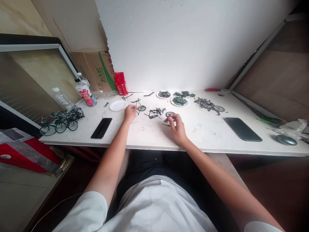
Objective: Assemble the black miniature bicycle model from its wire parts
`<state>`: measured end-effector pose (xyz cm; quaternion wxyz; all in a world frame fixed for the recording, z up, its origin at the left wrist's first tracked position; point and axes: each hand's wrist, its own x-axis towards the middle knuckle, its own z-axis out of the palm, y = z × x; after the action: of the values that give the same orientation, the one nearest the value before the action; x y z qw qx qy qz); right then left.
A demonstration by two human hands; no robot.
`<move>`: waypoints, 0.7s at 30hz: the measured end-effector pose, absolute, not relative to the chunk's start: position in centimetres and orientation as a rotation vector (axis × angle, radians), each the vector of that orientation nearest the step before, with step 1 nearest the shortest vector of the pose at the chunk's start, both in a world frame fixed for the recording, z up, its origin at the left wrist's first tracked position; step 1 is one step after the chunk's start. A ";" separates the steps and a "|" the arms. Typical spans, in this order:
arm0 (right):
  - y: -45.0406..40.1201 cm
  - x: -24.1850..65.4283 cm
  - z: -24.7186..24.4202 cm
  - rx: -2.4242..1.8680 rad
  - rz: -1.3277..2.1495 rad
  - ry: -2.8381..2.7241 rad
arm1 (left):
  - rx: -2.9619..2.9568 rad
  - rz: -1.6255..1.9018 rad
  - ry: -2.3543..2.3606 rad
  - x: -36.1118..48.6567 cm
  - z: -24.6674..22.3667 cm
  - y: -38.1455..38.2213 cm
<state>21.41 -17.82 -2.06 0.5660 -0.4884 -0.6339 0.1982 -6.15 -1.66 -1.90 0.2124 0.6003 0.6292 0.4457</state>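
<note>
My left hand is closed on a dark miniature bicycle frame, which has handlebars and one spoked wheel on it. My right hand has its fingers pinched together; what lies between them is too small to make out. Just beyond those fingertips is a loose miniature wheel, partly covered by them. Between my hands lie dark bicycle frame parts on the white table. A white plate sits just left of my left hand.
Several finished-looking miniature bicycles stand at the left. A black phone lies near them, a larger dark phone at the right. Bottles, a red box, parts plates and a pile of wheels are farther back.
</note>
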 end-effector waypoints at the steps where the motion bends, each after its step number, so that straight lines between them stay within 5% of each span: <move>1: -17.8 21.5 -2.1 -1.156 0.415 -1.447 | 1.645 1.267 1.701 -6.1 -1.8 -1.7; 21: -17.4 20.7 -2.4 -1.037 0.728 -1.224 | 1.829 1.233 1.013 -1.4 -1.9 -11.6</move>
<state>20.68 -17.45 -2.36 0.6364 -0.4539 -0.5361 0.3189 -1.35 -11.56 -1.89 0.3497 0.7059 0.3910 0.4759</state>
